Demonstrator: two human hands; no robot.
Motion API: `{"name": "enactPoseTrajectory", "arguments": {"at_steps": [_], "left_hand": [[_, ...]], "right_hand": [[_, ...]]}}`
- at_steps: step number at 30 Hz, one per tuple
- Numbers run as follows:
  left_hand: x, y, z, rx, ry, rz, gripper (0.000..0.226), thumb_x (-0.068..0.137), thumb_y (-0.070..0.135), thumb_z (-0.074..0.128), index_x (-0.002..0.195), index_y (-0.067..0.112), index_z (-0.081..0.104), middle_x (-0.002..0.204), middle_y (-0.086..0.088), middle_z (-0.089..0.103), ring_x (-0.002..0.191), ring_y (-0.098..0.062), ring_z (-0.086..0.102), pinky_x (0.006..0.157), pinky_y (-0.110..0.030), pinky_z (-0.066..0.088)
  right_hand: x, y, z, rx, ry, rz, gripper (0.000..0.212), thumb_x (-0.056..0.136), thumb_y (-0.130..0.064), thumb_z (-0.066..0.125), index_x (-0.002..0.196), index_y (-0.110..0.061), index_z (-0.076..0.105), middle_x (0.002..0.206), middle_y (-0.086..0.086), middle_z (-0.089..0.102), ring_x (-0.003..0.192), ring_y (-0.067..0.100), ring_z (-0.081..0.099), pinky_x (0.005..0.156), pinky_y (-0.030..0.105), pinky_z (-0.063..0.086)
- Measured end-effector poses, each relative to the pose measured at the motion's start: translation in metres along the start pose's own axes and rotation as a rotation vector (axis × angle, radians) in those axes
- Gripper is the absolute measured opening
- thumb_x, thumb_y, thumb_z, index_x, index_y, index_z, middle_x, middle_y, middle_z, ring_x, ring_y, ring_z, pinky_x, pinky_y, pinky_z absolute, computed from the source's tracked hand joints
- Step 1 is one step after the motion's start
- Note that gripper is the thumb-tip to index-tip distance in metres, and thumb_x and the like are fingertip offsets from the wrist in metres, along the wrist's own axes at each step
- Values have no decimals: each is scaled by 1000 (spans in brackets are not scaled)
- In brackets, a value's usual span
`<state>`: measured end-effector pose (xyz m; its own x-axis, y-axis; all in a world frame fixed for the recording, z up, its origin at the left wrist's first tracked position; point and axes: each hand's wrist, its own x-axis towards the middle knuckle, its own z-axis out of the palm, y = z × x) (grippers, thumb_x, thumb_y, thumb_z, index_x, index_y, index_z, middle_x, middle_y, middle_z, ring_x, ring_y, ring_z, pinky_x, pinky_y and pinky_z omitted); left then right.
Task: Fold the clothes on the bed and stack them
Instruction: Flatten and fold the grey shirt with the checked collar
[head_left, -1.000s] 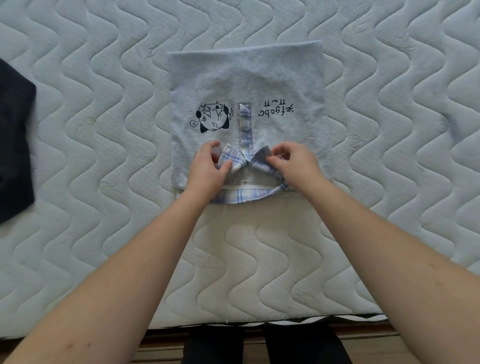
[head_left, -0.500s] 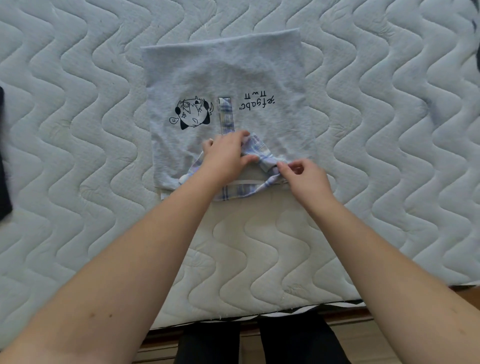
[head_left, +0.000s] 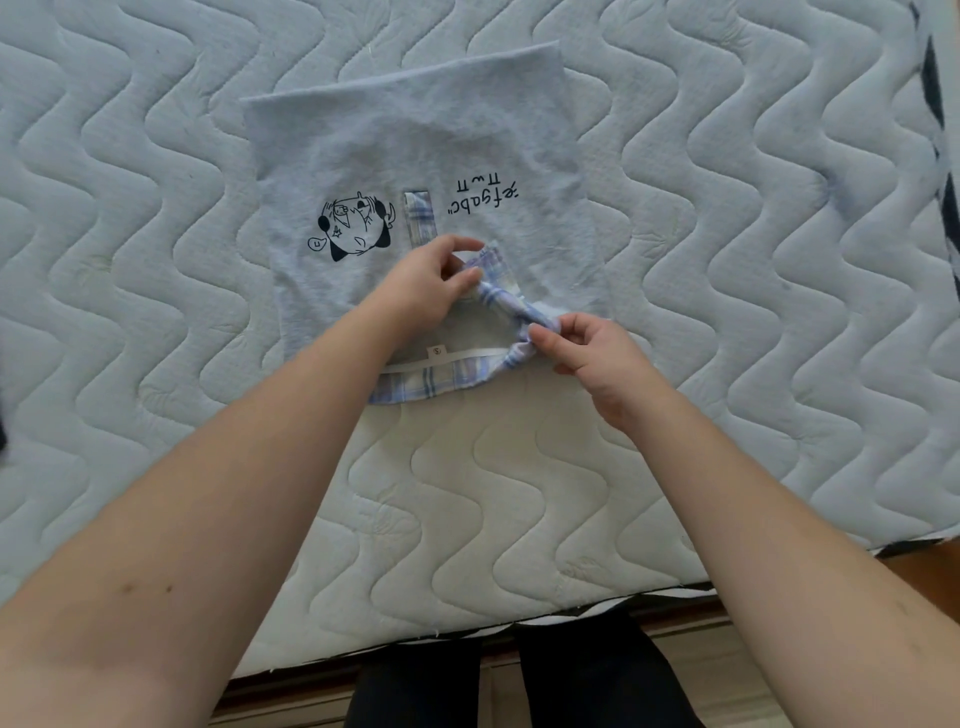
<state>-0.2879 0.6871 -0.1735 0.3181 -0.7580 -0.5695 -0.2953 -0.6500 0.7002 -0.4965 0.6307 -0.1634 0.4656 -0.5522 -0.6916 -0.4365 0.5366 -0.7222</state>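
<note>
Two hands are working the collar of a pale blue fleecy polo shirt with a plaid collar and a black cartoon print (head_left: 426, 156), which is lying folded flat on the white quilted mattress (head_left: 156, 260) around 12 o'clock from the person. My left hand (head_left: 421, 291) is pinching the plaid collar (head_left: 493, 280) near its tip, thumb and fingers curled round the cloth, while my right hand (head_left: 587, 348) is pinching the collar's fold at about 3 o'clock of the neck opening. I'm guessing this thing is handling light, soft and floppy, nothing fragile, but the collar is springing back, so gripping at the collar points and then lifting by both side edges is looking safest for stacking
</note>
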Motion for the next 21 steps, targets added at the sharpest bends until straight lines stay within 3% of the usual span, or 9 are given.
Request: {"name": "enactPoseTrajectory", "arguments": {"at_steps": [4, 8, 12, 16, 18, 21], "left_hand": [[5, 1, 1, -117, -3, -36, 28, 100, 20, 51, 126, 31, 54, 86, 2, 52, 59, -10, 43, 57, -25, 41], [12, 3, 6, -28, 92, -91, 29, 97, 16, 50, 121, 31, 54, 80, 4, 52, 57, -9, 44, 45, -14, 39], [11, 8, 15, 72, 159, -30, 33, 95, 18, 58, 127, 24, 54, 95, 2, 56, 70, -8, 50, 67, -23, 45], [-5, 11, 24, 207, 348, 128, 38, 92, 14, 59, 130, 15, 55, 119, -9, 54, 105, -24, 54, 96, -37, 43], [-22, 8, 27, 193, 477, 254, 30, 91, 8, 56, 121, 7, 61, 112, -12, 57, 102, -28, 56, 92, -45, 45], [-53, -10, 34, 266, 526, 369, 22, 89, 2, 57, 109, 3, 65, 100, -13, 61, 92, -31, 58, 82, -48, 49]], "right_hand": [[7, 1, -3, 35, -73, 54, 12, 99, -23, 54, 88, -21, 58, 72, -9, 61, 60, -2, 52, 64, 17, 40], [12, 5, -2, 37, -70, 109, 20, 103, -27, 46, 91, -21, 60, 66, -12, 56, 55, -1, 44, 61, 19, 34], [12, 10, 1, -119, 80, 31, 18, 99, -28, 57, 84, -19, 64, 74, -6, 61, 61, 1, 49, 59, 18, 36], [6, 12, 3, -544, 402, -200, 20, 96, -32, 59, 102, -14, 61, 99, 4, 59, 72, -12, 51, 66, 7, 35], [-1, 11, 10, -590, 439, -290, 26, 96, -35, 57, 110, -13, 58, 106, 4, 54, 77, -10, 52, 78, 21, 42], [-7, 15, 23, -846, 316, -306, 43, 92, -43, 60, 123, -15, 52, 116, 7, 53, 95, 23, 58, 83, 39, 47]]}}
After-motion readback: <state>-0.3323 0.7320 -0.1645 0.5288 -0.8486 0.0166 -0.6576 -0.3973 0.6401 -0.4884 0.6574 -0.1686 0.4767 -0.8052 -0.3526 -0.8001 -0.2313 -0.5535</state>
